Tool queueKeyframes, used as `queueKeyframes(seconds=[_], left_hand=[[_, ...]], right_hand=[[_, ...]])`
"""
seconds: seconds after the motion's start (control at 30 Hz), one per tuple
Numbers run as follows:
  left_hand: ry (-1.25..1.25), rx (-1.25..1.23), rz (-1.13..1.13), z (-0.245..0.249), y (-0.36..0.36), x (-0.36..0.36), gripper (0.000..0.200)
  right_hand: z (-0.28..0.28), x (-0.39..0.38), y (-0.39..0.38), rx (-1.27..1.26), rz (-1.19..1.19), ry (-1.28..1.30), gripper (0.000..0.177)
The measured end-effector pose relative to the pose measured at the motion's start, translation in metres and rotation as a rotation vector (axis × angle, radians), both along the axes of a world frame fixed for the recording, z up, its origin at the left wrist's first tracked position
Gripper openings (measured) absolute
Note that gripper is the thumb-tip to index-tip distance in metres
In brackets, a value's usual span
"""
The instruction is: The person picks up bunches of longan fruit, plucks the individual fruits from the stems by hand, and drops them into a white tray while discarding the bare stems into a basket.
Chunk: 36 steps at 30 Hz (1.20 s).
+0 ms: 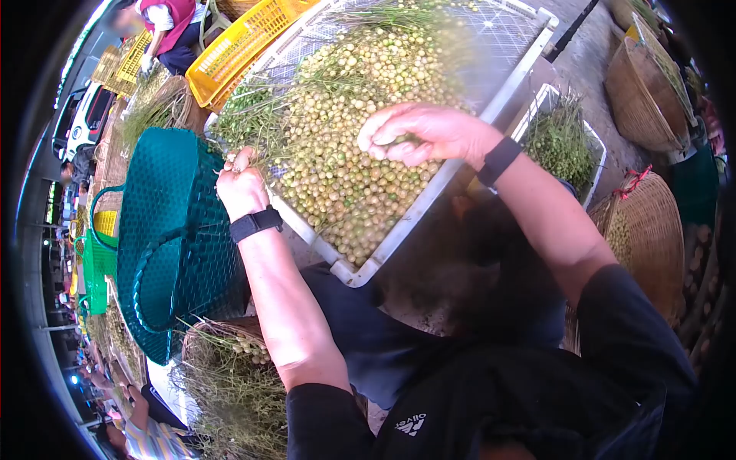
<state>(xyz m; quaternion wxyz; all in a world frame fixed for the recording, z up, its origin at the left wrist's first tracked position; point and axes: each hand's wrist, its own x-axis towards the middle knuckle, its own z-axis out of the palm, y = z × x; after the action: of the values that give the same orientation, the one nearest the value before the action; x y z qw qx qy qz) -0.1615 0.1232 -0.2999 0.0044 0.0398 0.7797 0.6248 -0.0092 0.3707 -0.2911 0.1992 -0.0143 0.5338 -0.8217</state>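
Note:
A white crate-like tray (pixel 429 230) holds a heap of small round yellow-green fruits (pixel 345 130), with thin green stems (pixel 261 111) along its left side. Over the right part of the heap is my right hand (pixel 406 134), its fingers curled together; whatever is between them is too small to make out. My left hand (pixel 242 184) is closed at the tray's left edge, beside the teal woven basket (pixel 172 230). Small bits show at its fingertips, but I cannot tell what they are. Each wrist has a dark band.
A yellow crate (pixel 238 46) stands beyond the tray. Stems fill a white box (pixel 556 146) on the right, near wicker baskets (pixel 648 96). Below the teal basket lies a pile of stems (pixel 230 383). Another person (pixel 180 31) works at the upper left; others are at the lower left.

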Motion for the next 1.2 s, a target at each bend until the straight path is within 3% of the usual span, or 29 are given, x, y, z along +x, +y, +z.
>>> queueKeyframes(seconds=[0.07,0.13,0.17,0.23,0.27,0.33,0.43,0.5,0.57,0.67,0.7,0.87,1.1,1.2], left_hand=[[0.021,-0.106,-0.022,-0.009,-0.001,-0.007,0.016],[0.035,0.383,-0.129,-0.020,-0.002,-0.017,0.016],[0.035,0.383,-0.130,-0.026,-0.004,-0.019,0.016],[0.048,-0.003,0.015,-0.001,0.011,0.006,0.020],[0.048,-0.003,0.015,-0.003,0.011,0.005,0.020],[-0.016,0.228,-0.033,-0.012,0.010,-0.001,0.027],[-0.081,0.403,-0.082,-0.020,0.009,-0.014,0.034],[-0.057,0.343,-0.080,-0.029,0.009,-0.019,0.034],[-0.129,0.633,-0.127,-0.049,0.004,-0.039,0.032],[-0.160,0.679,-0.163,-0.059,-0.002,-0.051,0.032],[-0.160,0.677,-0.163,-0.052,0.001,-0.043,0.032],[0.001,0.104,-0.061,-0.011,0.013,0.003,0.025],[0.021,-0.038,0.016,0.009,0.011,0.014,0.023],[-0.016,0.127,0.004,-0.003,0.007,0.005,0.021]], right_hand=[[-0.023,-0.010,-0.007,-0.071,0.014,-0.116,0.024],[-0.030,-0.010,-0.020,0.008,-0.058,-0.152,0.025],[-0.034,-0.009,-0.026,0.085,-0.131,-0.188,0.025],[-0.035,-0.009,-0.030,0.024,-0.091,-0.177,0.024],[-0.033,-0.008,-0.032,-0.059,-0.081,-0.203,0.025],[-0.027,-0.007,-0.034,-0.215,-0.054,-0.242,0.028],[-0.026,-0.007,-0.036,-0.153,0.026,-0.122,0.032],[-0.024,-0.005,-0.038,-0.169,0.080,-0.104,0.031],[-0.021,-0.003,-0.039,-0.187,0.133,-0.088,0.030],[-0.020,-0.002,-0.040,-0.208,0.140,-0.119,0.027],[-0.023,-0.003,-0.039,-0.233,0.084,-0.103,0.027],[-0.022,-0.004,-0.038,-0.258,-0.036,-0.140,0.018],[-0.013,0.002,-0.029,-0.084,0.065,-0.047,0.021],[-0.016,0.002,-0.029,-0.157,0.145,-0.091,0.026]])
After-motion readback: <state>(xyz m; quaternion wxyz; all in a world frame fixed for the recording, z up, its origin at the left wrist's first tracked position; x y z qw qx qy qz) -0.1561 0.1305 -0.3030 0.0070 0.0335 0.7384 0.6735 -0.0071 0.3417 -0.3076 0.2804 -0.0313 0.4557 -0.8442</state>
